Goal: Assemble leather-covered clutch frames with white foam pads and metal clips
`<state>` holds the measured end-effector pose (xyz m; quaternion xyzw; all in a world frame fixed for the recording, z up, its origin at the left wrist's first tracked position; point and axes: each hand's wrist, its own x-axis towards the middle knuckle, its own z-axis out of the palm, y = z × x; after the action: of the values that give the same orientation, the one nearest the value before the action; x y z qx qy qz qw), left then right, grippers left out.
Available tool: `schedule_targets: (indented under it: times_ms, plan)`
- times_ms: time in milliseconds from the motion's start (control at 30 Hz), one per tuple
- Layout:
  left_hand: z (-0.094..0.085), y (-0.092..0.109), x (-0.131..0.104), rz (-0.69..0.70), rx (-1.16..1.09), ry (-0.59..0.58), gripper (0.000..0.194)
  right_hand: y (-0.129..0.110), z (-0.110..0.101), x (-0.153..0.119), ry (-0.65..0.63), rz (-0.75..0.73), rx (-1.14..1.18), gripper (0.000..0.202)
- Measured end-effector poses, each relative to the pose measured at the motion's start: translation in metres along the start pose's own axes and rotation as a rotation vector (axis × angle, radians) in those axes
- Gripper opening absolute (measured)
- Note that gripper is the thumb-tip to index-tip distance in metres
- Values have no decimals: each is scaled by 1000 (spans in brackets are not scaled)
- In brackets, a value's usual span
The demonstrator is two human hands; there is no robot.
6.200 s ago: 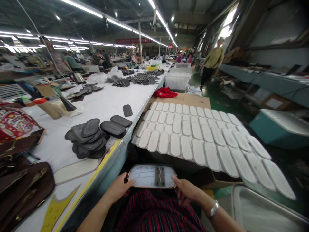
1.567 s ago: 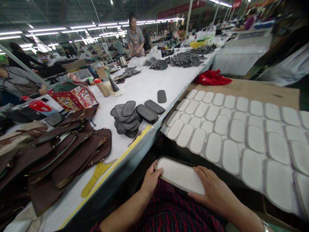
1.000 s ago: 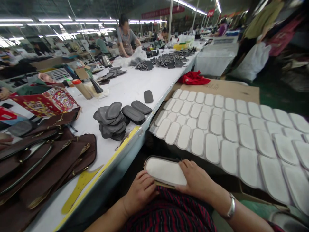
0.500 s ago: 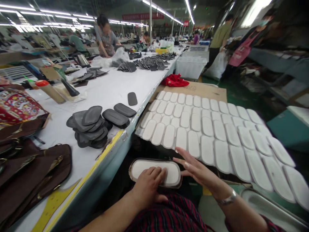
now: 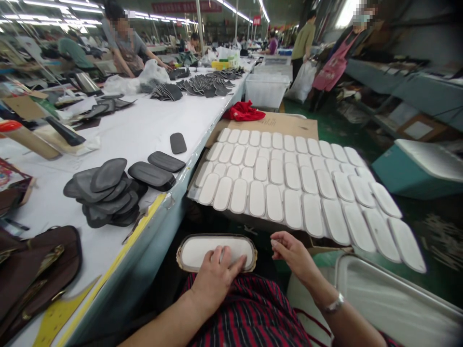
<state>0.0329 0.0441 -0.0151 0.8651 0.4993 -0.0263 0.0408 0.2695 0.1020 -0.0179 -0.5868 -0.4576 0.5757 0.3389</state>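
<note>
A white oblong pad (image 5: 193,251) with rounded ends lies at my lap, inside a darker rim with a ragged brownish edge. My left hand (image 5: 217,277) rests on the right half of this pad, palm down, with its fingers spread over the surface and not wrapped around it. To the right of the pad and apart from it, my right hand (image 5: 291,248) hangs in the air with thumb and fingers drawn together. Whatever lies between those fingertips, if anything, is too small to make out. Beyond it, rows of similar white pads (image 5: 284,205) cover a cardboard sheet.
On the white table (image 5: 152,115) at left lie a pile of dark grey curved pieces (image 5: 104,193), a dark oblong stack (image 5: 152,174) and brown bags (image 5: 39,270). A red cloth (image 5: 244,112) lies behind the rows. At right stands a teal box (image 5: 415,168). Co-workers stand farther back.
My right hand has drawn away from the pad's right end, and its spread fingers have closed together. My left hand stays on the pad. The view has turned slightly right.
</note>
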Motion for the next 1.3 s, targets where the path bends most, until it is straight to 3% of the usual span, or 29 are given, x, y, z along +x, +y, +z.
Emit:
schedule_targets:
  times_ms: [233, 400, 467, 567, 700, 933, 1167, 1300]
  plan:
    - [-2, 3, 1, -8, 0, -19, 74, 23, 12, 13, -20, 15, -52, 23]
    - [8, 4, -2, -29, 20, 32, 73, -3, 24, 23, -113, -187, -285, 26]
    - [11, 4, -2, -41, 21, 33, 80, -17, 31, 33, -208, -254, -378, 32]
    - [10, 5, -2, -50, 18, 29, 85, -29, 34, 52, -353, -208, -348, 30]
    - [9, 5, -1, -55, 1, 23, 82, -30, 22, 68, -278, -110, -240, 19]
    - [2, 6, 1, -57, -13, 21, 72, 4, -1, 42, -178, 100, -93, 20]
    - [-8, 9, 4, -54, -7, -22, 74, 44, 15, 21, -105, 214, 14, 32]
    - [-6, 11, 3, -47, -24, -51, 76, 49, 26, 14, -201, 241, 199, 36]
